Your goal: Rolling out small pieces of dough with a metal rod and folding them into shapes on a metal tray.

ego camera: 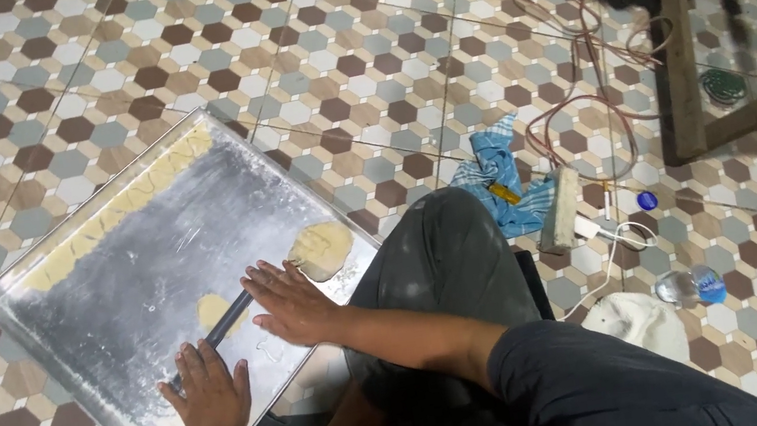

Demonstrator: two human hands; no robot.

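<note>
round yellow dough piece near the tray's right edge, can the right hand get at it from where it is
Probably yes: the round yellow dough piece lies just past the right hand on the flat metal tray, and nothing stands between them.

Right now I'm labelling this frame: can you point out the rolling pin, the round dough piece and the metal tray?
rolling pin (231, 319), head view, dark shaft between the hands
round dough piece (324, 249), head view, its middle
metal tray (119, 269), head view, bare floury bed
</note>
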